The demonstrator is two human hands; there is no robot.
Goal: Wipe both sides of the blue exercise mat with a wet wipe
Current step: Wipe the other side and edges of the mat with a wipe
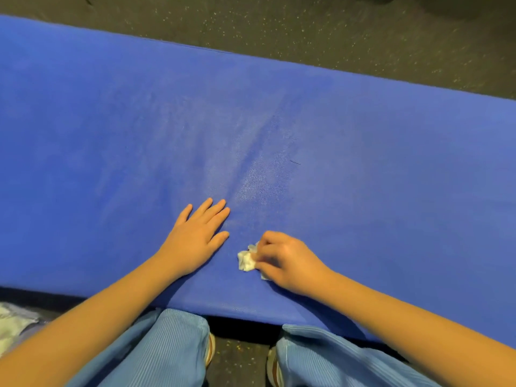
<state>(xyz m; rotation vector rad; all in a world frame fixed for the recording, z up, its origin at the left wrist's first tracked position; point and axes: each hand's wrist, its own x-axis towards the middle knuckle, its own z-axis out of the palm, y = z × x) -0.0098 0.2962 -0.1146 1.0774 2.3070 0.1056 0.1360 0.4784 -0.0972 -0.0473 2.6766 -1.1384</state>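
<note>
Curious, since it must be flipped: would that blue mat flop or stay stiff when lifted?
It would probably sag, not fold limp: the blue mat looks thick and padded, with soft creases ahead of the left hand. Likely awkward to flip: it runs past both frame edges.

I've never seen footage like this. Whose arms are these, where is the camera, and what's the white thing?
No machine here: a person wears a camera on the head, looking down at their own bare hands. A blue exercise mat lies on a dark speckled floor. The left hand rests flat on the mat, fingers straight. The right hand holds a crumpled white wet wipe against the mat, near its close edge. Below are the person's knees in light blue trousers.
</note>
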